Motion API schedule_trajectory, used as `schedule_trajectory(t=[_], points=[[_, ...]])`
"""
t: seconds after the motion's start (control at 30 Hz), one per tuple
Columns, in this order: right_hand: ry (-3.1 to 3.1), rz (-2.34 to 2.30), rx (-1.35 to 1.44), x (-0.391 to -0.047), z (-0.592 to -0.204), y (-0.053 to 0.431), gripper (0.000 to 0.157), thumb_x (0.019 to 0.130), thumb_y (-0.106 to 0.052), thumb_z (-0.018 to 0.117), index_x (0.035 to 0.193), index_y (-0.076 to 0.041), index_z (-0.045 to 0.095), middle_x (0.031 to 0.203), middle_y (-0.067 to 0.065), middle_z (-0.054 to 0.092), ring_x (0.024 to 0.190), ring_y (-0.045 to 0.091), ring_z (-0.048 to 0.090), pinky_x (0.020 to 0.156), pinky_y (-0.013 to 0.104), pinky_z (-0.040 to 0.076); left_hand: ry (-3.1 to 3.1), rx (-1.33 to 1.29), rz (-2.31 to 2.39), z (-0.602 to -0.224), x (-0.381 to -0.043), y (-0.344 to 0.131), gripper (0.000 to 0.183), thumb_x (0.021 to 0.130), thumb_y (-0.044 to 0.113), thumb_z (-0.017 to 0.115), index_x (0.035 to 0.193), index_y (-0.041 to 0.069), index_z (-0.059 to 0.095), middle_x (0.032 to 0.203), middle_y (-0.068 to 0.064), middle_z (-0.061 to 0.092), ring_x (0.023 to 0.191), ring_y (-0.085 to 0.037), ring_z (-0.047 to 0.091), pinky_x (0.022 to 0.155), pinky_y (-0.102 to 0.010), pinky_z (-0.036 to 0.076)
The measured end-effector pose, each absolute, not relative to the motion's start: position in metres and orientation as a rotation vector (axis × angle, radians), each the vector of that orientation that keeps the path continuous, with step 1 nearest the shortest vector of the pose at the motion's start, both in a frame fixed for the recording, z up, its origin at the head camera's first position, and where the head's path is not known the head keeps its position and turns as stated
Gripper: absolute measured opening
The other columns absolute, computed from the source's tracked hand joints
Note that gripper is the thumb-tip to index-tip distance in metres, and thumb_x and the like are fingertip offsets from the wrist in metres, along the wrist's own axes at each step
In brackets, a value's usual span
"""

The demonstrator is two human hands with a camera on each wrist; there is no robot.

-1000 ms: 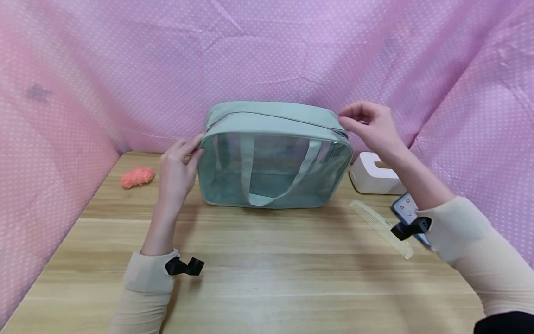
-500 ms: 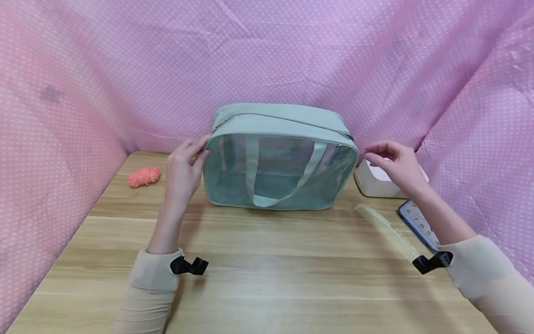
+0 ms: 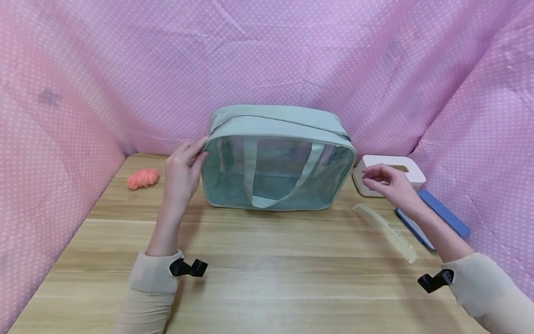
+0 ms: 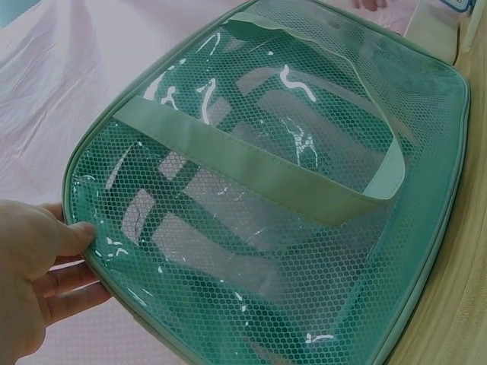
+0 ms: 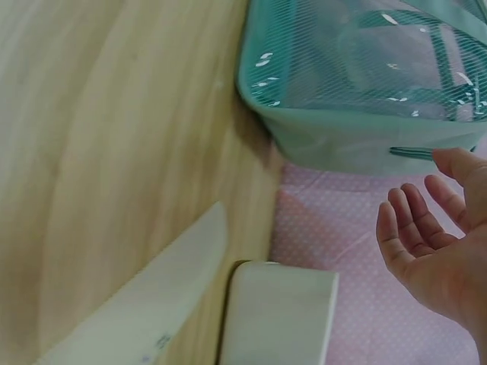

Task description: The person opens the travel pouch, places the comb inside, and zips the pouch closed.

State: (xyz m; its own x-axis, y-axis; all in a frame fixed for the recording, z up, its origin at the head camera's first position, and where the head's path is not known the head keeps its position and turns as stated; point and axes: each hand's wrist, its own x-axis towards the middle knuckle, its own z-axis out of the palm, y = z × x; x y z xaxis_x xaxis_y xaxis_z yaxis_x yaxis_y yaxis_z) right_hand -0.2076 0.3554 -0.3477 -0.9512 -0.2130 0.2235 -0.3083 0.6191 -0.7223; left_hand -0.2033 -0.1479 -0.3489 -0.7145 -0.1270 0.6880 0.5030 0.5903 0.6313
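The green see-through bag (image 3: 277, 185) is standing on the table (image 3: 271, 269), towards the back; the left hand (image 3: 181, 172) has its side edge pinched, thumb in front, fingers behind; the right hand (image 3: 391, 184) is off the other end, not touching it, fingers loosely bent, fairly close together, nothing in them; my worry is that one-sided grip; bag looks floppy, so a tug could twist or tip it; a dropped right arm might knock the comb (image 3: 385, 234) too.

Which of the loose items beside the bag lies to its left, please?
The coral yarn bundle alone lies left of the bag; the comb, white box and blue item all lie to its right.
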Motion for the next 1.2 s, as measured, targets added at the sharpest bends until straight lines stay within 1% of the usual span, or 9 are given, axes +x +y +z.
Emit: schedule_trajectory(t=[0.1,0.27,0.4,0.53,0.67,0.87,0.97,1.07,1.2], points=[[-2.754,1.198,0.477,-0.205,-0.356,0.357,0.027,0.096,-0.009,0.071,0.120,0.001,0.066,0.097,-0.013,0.071,0.086,-0.007,0.065,0.072,0.011,0.054,-2.106,-0.298,-1.146,-0.350,-0.204,-0.148,0.034,0.093,0.001,0.071,0.127,0.003,0.072,0.100,-0.023,0.071,0.097,-0.031,0.070,0.081,0.005,0.043],[-2.805,1.087,0.559,-0.202,-0.371,0.359,0.035,0.095,-0.008,0.072,0.129,0.001,0.066,0.105,0.015,0.075,0.090,-0.009,0.063,0.078,0.010,0.054,-2.095,-0.310,-1.194,-0.349,-0.205,-0.150,0.035,0.093,-0.001,0.071,0.128,0.003,0.072,0.103,-0.023,0.071,0.100,-0.031,0.069,0.081,0.003,0.046],[-2.899,1.001,0.560,-0.197,-0.382,0.363,0.044,0.096,-0.013,0.073,0.136,0.001,0.062,0.113,0.023,0.073,0.097,0.004,0.068,0.081,0.014,0.056,-2.094,-0.322,-1.222,-0.348,-0.206,-0.151,0.035,0.094,-0.001,0.070,0.128,0.004,0.072,0.106,-0.023,0.072,0.099,-0.031,0.070,0.080,0.002,0.047],[-2.968,0.909,0.550,-0.191,-0.389,0.369,0.048,0.096,-0.017,0.073,0.139,-0.001,0.060,0.120,0.023,0.072,0.103,0.026,0.069,0.083,0.032,0.061,-2.101,-0.369,-1.217,-0.344,-0.206,-0.152,0.031,0.095,0.006,0.073,0.126,0.003,0.073,0.104,-0.021,0.072,0.093,-0.008,0.069,0.078,0.000,0.050],[-2.979,0.846,0.592,-0.186,-0.394,0.373,0.051,0.094,-0.017,0.075,0.139,0.000,0.060,0.122,0.022,0.071,0.104,0.028,0.067,0.083,0.039,0.062,-2.112,-0.408,-1.228,-0.336,-0.205,-0.154,0.029,0.095,0.012,0.074,0.122,0.004,0.075,0.104,-0.017,0.072,0.090,0.011,0.060,0.081,-0.003,0.052],[-2.982,0.750,0.644,-0.180,-0.398,0.381,0.054,0.089,-0.016,0.079,0.137,0.000,0.061,0.128,0.022,0.069,0.105,0.035,0.068,0.082,0.045,0.061,-2.175,-0.421,-1.152,-0.322,-0.208,-0.155,0.027,0.097,0.019,0.072,0.122,0.009,0.076,0.113,-0.013,0.071,0.101,-0.009,0.065,0.086,-0.006,0.050],[-3.006,0.723,0.653,-0.177,-0.400,0.386,0.059,0.087,-0.017,0.081,0.139,0.000,0.059,0.131,0.027,0.064,0.107,0.043,0.066,0.084,0.052,0.059,-2.195,-0.443,-1.110,-0.314,-0.212,-0.155,0.027,0.097,0.021,0.073,0.121,0.008,0.076,0.116,-0.015,0.070,0.109,-0.024,0.065,0.093,-0.024,0.052],[-3.050,0.696,0.634,-0.175,-0.402,0.391,0.065,0.087,-0.020,0.083,0.143,-0.001,0.056,0.132,0.030,0.059,0.110,0.047,0.064,0.084,0.056,0.058,-2.215,-0.467,-1.087,-0.306,-0.216,-0.155,0.029,0.097,0.021,0.072,0.122,0.006,0.075,0.120,-0.016,0.070,0.117,-0.032,0.063,0.095,-0.044,0.047],[-3.094,0.631,0.620,-0.174,-0.405,0.395,0.072,0.084,-0.025,0.085,0.146,-0.002,0.054,0.133,0.033,0.057,0.111,0.047,0.065,0.085,0.057,0.058,-2.250,-0.505,-1.082,-0.295,-0.222,-0.153,0.030,0.098,0.020,0.071,0.124,0.005,0.074,0.124,-0.016,0.069,0.123,-0.033,0.061,0.101,-0.050,0.047]])
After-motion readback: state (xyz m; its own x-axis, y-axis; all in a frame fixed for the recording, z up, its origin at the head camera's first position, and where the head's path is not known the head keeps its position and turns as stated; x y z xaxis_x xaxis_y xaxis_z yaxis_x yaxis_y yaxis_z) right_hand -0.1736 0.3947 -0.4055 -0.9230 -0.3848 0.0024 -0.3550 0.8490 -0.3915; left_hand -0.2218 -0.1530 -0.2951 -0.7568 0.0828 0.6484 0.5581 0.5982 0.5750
